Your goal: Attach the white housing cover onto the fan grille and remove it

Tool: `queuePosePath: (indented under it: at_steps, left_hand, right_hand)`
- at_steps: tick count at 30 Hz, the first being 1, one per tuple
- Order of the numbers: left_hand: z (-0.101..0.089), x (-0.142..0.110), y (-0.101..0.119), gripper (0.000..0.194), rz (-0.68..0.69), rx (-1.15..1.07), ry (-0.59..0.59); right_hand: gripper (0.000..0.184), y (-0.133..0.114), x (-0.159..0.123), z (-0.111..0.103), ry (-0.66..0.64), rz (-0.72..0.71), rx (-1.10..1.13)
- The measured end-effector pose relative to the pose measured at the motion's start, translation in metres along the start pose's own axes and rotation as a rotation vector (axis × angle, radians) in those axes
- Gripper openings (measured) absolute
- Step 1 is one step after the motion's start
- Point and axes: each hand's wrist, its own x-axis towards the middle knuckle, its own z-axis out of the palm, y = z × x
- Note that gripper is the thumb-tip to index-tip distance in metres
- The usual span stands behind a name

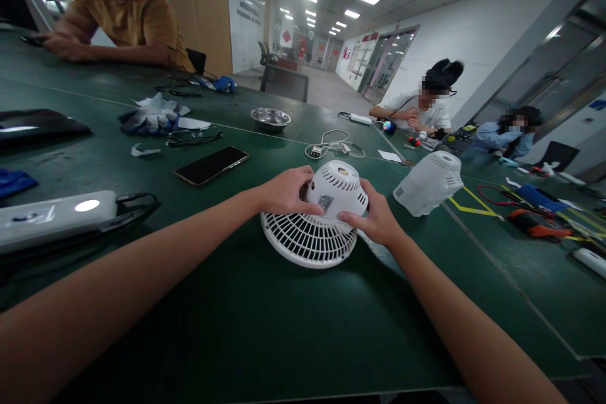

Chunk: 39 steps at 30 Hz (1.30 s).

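Note:
A white fan head lies with its round grille down near the middle of the green table, its motor housing on top. My left hand grips the left side of the housing, thumb across its front by a small grey label. From the right, my right hand wraps round the other side, its thumb also on the front. To the right stands a separate white slotted plastic part, touched by neither hand. A coiled white cable lies just behind the fan head.
On the green table, a phone, gloves and a white power strip lie to the left. A metal bowl sits at the back. An orange and black tool lies at right. Several people sit around the table.

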Motion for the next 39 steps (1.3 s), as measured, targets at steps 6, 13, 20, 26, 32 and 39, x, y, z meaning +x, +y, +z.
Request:
queuePosePath:
  at_steps: [6,13,20,26,32,39]
  left_hand:
    - [-0.003,0.000,-0.003,0.061,0.030,0.030,-0.025]
    - [0.009,0.001,-0.006,0.069,-0.002,0.058,0.139]
    - [0.018,-0.005,-0.001,0.145,0.109,-0.146,0.061]
    - [0.023,-0.005,0.006,0.144,0.146,-0.076,0.091]
    - [0.021,-0.006,0.011,0.136,0.161,-0.063,0.118]
    - [0.021,-0.003,-0.004,0.142,0.242,-0.081,0.119]
  right_hand:
    - [0.081,-0.002,-0.002,0.004,0.042,0.004,-0.036]
    - [0.096,-0.002,0.002,0.018,0.226,0.044,-0.191]
    - [0.092,-0.012,-0.009,0.009,-0.095,-0.016,0.050]
    - [0.098,-0.013,-0.013,0.008,-0.146,0.064,0.188]
    - [0.096,-0.016,-0.012,0.008,-0.148,0.070,0.213]
    - [0.091,-0.013,-0.012,0.007,-0.130,-0.008,0.192]
